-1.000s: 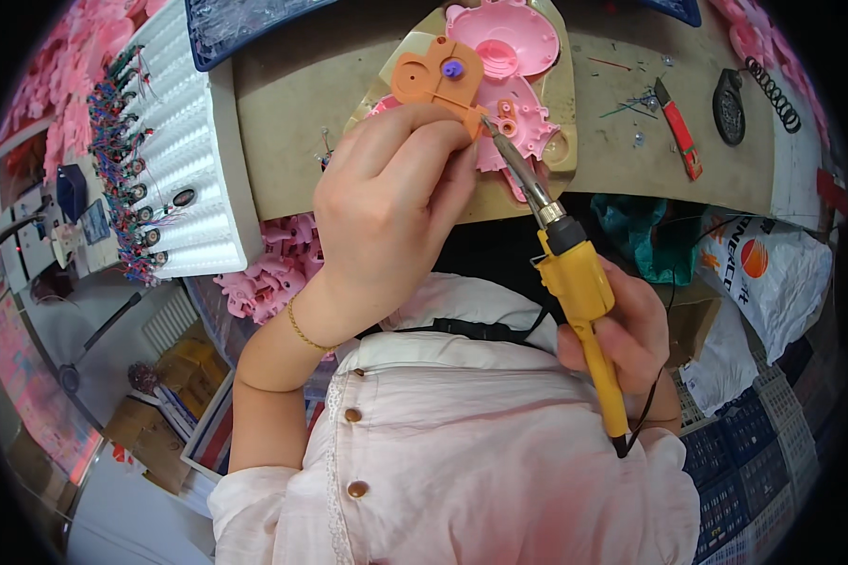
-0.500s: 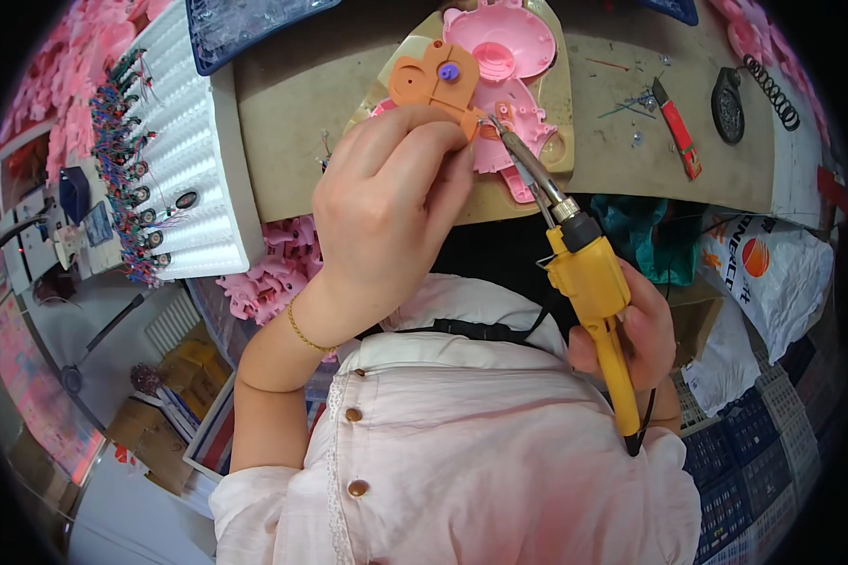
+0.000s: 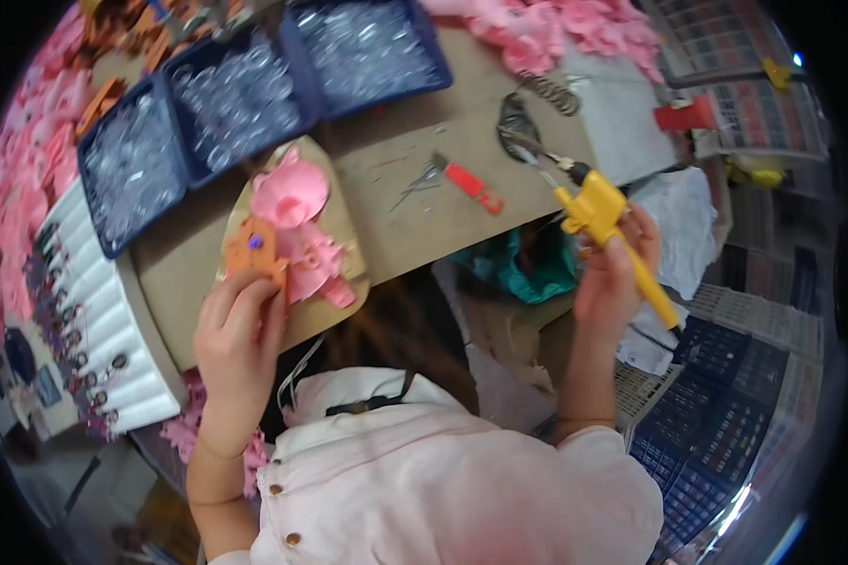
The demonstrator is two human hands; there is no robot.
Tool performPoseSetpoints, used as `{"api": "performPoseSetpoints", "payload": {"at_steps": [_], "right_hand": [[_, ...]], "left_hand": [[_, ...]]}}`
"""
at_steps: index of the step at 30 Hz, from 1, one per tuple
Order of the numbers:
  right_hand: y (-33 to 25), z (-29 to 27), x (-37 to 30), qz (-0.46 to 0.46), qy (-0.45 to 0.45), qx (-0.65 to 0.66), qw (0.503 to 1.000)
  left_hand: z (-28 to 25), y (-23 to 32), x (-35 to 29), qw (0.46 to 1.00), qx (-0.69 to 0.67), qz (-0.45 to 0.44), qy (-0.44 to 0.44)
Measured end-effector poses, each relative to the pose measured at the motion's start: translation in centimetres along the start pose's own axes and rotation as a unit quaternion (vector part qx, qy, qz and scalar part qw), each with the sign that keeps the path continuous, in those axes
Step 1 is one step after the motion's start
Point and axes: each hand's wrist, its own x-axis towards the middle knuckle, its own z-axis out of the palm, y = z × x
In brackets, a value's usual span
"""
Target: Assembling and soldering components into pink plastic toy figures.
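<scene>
One bare left hand [image 3: 228, 331] appears in the head view, its fingers drawn together in a pinch on the near edge of a flat orange plastic piece [image 3: 251, 259] with a small purple knob [image 3: 255, 242]. That piece sits at the left of a rounded tan tray [image 3: 306, 314], just beside a bowl-shaped pink plastic shell [image 3: 294, 185] and, nearer, a second pink plastic shell [image 3: 309, 259]. Well apart to the right, the bare right hand [image 3: 618, 262] is closed around a yellow-bodied soldering iron [image 3: 595, 203]. Its tip points to the far left, beside a black oval pad [image 3: 515, 121]; whether they touch, I cannot tell. A coiled dark wire spring [image 3: 548, 92] lies just beyond. Between the hands, a red-handled cutter [image 3: 474, 186] rests on the brown bench [image 3: 424, 234] beside thin green wires [image 3: 415, 186]. Far left stand three dark blue plastic trays [image 3: 386, 101] of clear plastic parts [image 3: 238, 92]. At the left is a ribbed white foam rack [image 3: 106, 301]; near right, a teal plastic bag [image 3: 528, 268] shows below the bench edge.
</scene>
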Motion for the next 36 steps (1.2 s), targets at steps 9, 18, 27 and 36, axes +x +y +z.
{"api": "performPoseSetpoints", "payload": {"at_steps": [9, 18, 27, 36], "right_hand": [[0.0, -2.9, 9.6, -0.08, -0.054, -0.243, 0.965], [3.3, -3.9, 2.7, 0.279, -0.112, -0.042, 0.953], [-9.4, 13.9, -8.8, -0.495, -0.227, 0.433, 0.719], [-9.1, 15.8, -9.9, -0.492, -0.249, 0.429, 0.715]], "left_hand": [[-2.7, -1.0, 1.2, 0.999, -0.037, -0.003, 0.0], [-7.0, -1.1, -1.7, 0.863, -0.401, -0.304, -0.039], [14.7, 10.1, -1.8, 0.657, -0.543, -0.166, -0.496], [9.1, 8.9, 0.1, 0.658, -0.526, -0.112, -0.527]]}}
